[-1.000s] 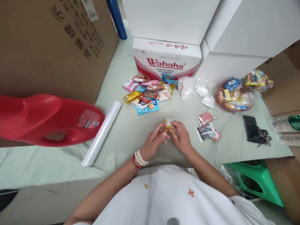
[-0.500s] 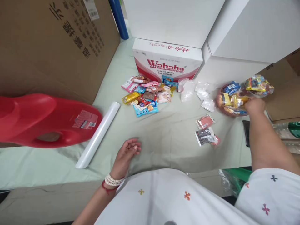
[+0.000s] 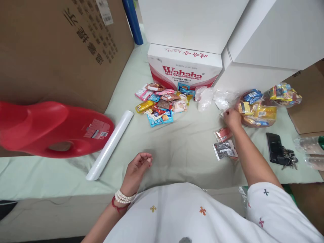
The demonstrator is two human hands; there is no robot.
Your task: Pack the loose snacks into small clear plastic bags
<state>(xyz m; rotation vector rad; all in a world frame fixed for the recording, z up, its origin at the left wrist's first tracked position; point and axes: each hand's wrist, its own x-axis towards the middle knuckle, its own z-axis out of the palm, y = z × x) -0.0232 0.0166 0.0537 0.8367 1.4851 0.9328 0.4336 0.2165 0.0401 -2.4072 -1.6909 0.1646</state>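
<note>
My right hand (image 3: 232,118) reaches to the clear plastic bags (image 3: 222,98), its fingers pinched on the edge of one small bag that they mostly hide. Just below it lie a pink snack packet (image 3: 223,134) and a dark grey snack packet (image 3: 224,149). Right beside the hand, a round basket (image 3: 246,122) holds several wrapped snacks, among them a yellow-wrapped one (image 3: 265,112). Over the near edge of the table, my left hand (image 3: 136,168) rests with loosely curled fingers and holds nothing. A heap of snack packets (image 3: 159,105) lies farther forward.
A white Wahaha box (image 3: 184,67) stands behind the heap. On the left are a red jug (image 3: 58,130), a white roll (image 3: 110,145) and a large cardboard box (image 3: 63,50). A phone (image 3: 274,146), keys (image 3: 290,158) and plastic bottles (image 3: 312,145) lie on the right.
My right hand has left the snack basket and moved left to the clear plastic bags. The yellow-wrapped snack lies in the basket. My left hand has barely moved.
</note>
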